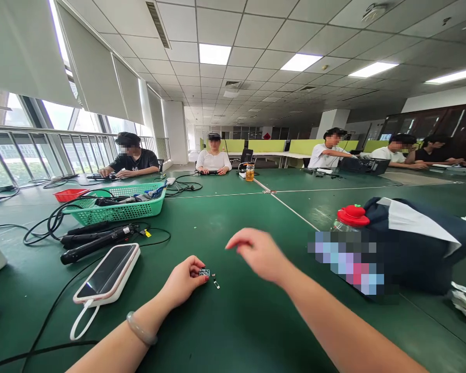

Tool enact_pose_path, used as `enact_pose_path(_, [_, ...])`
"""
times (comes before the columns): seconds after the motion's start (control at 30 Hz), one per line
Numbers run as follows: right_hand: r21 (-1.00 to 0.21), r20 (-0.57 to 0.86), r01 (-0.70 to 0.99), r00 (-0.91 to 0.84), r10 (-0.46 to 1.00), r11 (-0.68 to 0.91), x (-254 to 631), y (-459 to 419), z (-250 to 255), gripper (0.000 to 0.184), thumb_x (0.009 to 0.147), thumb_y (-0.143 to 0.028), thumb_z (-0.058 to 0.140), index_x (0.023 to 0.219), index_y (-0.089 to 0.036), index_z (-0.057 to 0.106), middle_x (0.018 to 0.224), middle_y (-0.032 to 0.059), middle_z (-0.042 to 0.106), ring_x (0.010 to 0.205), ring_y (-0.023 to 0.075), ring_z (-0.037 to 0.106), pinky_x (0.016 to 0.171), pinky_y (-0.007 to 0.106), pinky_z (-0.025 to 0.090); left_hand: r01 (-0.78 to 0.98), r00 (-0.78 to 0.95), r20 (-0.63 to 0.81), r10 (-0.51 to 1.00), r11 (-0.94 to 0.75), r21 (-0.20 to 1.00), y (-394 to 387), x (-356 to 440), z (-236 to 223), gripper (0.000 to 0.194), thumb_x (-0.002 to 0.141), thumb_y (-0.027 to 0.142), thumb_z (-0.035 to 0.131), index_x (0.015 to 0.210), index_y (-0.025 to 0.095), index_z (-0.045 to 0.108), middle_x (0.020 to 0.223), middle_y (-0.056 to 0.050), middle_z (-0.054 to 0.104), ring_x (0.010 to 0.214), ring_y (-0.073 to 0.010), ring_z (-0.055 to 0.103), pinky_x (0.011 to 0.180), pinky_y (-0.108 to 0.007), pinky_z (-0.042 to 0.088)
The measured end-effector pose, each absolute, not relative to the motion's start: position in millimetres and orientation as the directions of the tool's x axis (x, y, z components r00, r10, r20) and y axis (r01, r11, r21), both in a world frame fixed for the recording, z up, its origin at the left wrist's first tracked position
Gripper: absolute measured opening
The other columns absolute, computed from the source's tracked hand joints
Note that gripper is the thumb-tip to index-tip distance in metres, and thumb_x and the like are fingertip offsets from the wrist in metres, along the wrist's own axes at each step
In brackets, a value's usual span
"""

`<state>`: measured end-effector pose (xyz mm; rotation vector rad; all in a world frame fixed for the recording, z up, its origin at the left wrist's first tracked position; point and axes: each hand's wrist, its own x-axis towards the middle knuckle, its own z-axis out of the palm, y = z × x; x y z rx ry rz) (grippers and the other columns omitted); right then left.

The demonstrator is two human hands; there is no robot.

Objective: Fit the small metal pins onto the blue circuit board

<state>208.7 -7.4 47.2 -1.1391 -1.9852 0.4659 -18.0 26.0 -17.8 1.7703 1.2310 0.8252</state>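
Head view: right of the phone (pixel 112 267), by the left hand (pixel 183 280) a small board (pixel 204 272) is pinched, just beside two tiny parts (pixel 216 284) on the table (pixel 194 331). Farther right, the right hand (pixel 258 254) is raised, fingers loosely parted, nothing visibly held; if lowered carelessly, the parts could be knocked and lost.

The head-worn camera looks forward and down from above the green table (pixel 233 326), ceiling (pixel 256 31) included.

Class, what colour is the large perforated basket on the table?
The basket is light green, seen best in the head view.
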Motion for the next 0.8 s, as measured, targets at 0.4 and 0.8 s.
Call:
enact_pose_path(0.4, [-0.384,0.375,0.653,-0.536,0.757,0.653,173.0,21.1,-33.1,0.03,0.085,-0.016,0.049,0.108,-0.027,0.064,0.11,-0.0001,0.064,0.101,0.0181,0.05,0.092,0.034,0.039,0.453,0.287,0.052,0.956,-0.183,0.873,22.9,-14.3,-12.4,0.028,0.068,0.042,0.061,0.082,0.018,0.054,0.072,-0.001,0.065,0.067,-0.0165,0.059,0.062,-0.026,0.042])
enact_pose_path(0.8, [-0.324,0.398,0.672,-0.542,0.74,0.666,169.8,18.6,-30.3,0.014,0.082,-0.016,0.056,0.083,-0.02,0.069,0.086,0.0021,0.067,0.083,0.0156,0.052,0.08,0.027,0.043,0.474,0.276,0.042,0.96,-0.174,0.863,21.2,-13.2,-11.5,0.028,0.064,0.04,0.063,0.082,0.02,0.054,0.073,-0.001,0.064,0.069,-0.0175,0.06,0.066,-0.027,0.045])
